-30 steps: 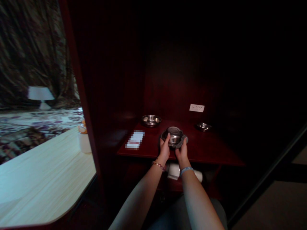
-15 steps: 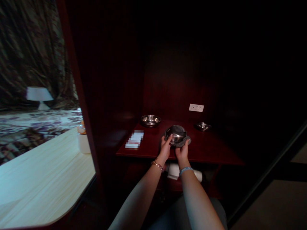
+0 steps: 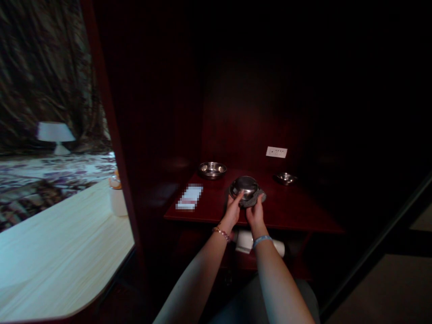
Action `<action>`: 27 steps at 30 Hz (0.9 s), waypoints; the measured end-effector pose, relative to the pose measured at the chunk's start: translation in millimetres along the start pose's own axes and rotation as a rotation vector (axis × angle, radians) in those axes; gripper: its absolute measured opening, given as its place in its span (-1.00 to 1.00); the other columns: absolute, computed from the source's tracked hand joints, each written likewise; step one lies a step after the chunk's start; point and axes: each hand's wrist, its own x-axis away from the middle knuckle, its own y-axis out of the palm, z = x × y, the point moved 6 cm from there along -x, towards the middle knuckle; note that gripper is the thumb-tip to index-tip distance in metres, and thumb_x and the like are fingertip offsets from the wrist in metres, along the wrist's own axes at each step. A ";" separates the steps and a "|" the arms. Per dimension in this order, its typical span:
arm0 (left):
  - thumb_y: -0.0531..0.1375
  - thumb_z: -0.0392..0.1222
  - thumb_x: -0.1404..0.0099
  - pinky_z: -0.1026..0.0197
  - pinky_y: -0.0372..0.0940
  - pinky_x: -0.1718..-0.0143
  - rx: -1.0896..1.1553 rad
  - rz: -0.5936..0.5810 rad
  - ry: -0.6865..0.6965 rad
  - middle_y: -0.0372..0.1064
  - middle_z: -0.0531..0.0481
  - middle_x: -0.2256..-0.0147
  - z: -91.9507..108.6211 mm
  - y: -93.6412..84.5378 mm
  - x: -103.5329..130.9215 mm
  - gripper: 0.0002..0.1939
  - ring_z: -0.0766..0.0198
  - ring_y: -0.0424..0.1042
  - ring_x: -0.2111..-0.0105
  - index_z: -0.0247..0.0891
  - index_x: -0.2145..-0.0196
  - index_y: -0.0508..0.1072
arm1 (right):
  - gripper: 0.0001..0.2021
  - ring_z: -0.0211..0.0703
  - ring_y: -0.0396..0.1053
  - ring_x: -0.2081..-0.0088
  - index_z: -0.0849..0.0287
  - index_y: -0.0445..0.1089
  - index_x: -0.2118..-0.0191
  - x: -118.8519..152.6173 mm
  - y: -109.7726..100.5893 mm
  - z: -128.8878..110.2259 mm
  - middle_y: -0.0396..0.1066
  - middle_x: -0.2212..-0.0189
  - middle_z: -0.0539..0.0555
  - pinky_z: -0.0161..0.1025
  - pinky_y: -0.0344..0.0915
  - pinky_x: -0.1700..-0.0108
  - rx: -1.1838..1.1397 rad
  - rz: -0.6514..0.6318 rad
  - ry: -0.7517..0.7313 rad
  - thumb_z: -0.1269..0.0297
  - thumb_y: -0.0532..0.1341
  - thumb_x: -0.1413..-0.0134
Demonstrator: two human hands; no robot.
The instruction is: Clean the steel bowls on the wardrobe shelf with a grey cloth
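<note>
A shiny metal bowl (image 3: pixel 245 186), its rounded underside showing, is held over the dark red shelf (image 3: pixel 293 211). My left hand (image 3: pixel 233 208) grips the bowl's near left side, thumb on the metal. On the right, my right hand (image 3: pixel 255 211) is closed on a grey cloth (image 3: pixel 259 197) that lies against the bowl's near right side. Another metal bowl (image 3: pixel 212 169) rests upright at the back left of the shelf, and a smaller one (image 3: pixel 286 178) stands at the back right.
A blurred white rectangle (image 3: pixel 190 197) lies on the shelf's left part. White objects (image 3: pixel 243 241) are below the shelf. A socket plate (image 3: pixel 276 152) is on the back wall. Beyond the left panel, a pale table (image 3: pixel 67 252) holds a white container (image 3: pixel 118 201).
The held bowl has shifted slightly left and turned a little, and the cloth with my right hand has moved slightly left. The other bowls have stayed put.
</note>
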 end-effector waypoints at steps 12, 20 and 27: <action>0.44 -0.13 -0.08 0.01 0.15 -0.26 0.006 0.037 0.071 0.47 -0.11 -0.05 7.0 0.7 2.5 -0.42 0.11 0.40 -0.12 -0.20 -0.05 0.42 | -0.55 -0.21 0.47 -0.03 0.20 0.45 -0.01 2.6 4.3 0.3 0.57 0.07 0.09 -0.14 0.27 -0.23 0.029 -0.012 0.008 -0.05 0.09 -0.26; 0.43 -0.12 -0.08 0.00 0.26 -0.17 -0.025 0.105 0.093 0.47 -0.14 -0.03 8.4 -0.2 4.9 -0.46 0.10 0.46 -0.04 -0.23 0.00 0.42 | -0.53 -0.20 0.47 -0.03 0.21 0.45 -0.01 -1.2 -1.4 3.4 0.56 0.06 0.11 -0.10 0.25 -0.24 0.009 0.017 0.028 -0.06 0.06 -0.26; 0.40 -0.08 -0.09 0.01 0.29 -0.11 -0.107 0.167 0.120 0.49 -0.13 0.02 3.2 -10.9 2.2 -0.50 0.10 0.48 0.01 -0.25 0.03 0.43 | -0.53 -0.22 0.49 0.01 0.18 0.44 -0.01 -1.4 -3.1 0.8 0.57 0.09 0.06 -0.11 0.27 -0.22 -0.009 0.063 0.043 -0.05 0.02 -0.26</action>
